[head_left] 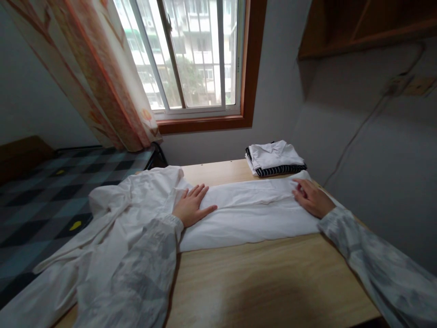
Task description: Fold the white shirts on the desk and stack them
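Note:
A white shirt (252, 216) lies across the table, its right part laid out in a long flat strip with a fold line along it. The rest of the shirt is bunched at the left and hangs toward the lower left. My left hand (193, 207) rests flat on the strip beside the bunched cloth, its fingers spread and pointing away from me. At the strip's right end, my right hand (312, 197) has bent fingers closed on the cloth near its edge. Grey-and-white patterned sleeves cover both forearms.
A folded stack of white and black-striped clothes (276, 157) sits at the back right of the wooden table (259, 278). To the left is a bed with a dark checked cover (37, 214). A curtain (105, 77) hangs beside the window; a shelf (372, 32) juts out upper right.

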{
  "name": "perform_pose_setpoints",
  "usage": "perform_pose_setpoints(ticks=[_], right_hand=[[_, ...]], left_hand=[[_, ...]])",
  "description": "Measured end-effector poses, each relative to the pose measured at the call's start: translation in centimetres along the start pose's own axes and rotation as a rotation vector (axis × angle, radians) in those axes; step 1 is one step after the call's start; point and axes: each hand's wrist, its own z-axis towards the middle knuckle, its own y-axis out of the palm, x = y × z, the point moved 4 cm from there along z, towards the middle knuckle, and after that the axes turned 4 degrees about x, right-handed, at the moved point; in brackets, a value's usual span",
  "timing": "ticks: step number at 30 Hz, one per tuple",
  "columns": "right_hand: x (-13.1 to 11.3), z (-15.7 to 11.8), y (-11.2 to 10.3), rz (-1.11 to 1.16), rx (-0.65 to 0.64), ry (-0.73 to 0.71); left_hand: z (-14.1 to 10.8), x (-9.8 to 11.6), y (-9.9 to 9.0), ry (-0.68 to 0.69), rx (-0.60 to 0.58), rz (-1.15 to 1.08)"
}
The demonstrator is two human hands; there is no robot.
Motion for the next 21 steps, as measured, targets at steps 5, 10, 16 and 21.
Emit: perform_pose_setpoints(ticks=[5, 10, 16, 21], right_hand=[[0.3, 1.7, 1.3, -0.302, 0.097, 0.128], [1.3, 2.5, 2.3, -0.405, -0.001, 0.295], [5.4, 2.0, 1.5, -0.346, 0.04, 0.5], [9.0, 1.9, 1.4, -0.138, 0.068, 0.573]], left_hand=[[-0.1, 0.0, -0.1, 0.003, -0.005, -0.002], [-0.1, 0.1, -0.1, -0.003, -0.014, -0.007], [-0.1, 0.2, -0.2, -0.006, -0.009, 0.0], [0.0, 0.3, -0.2, -0.011, -0.024, 0.003]])
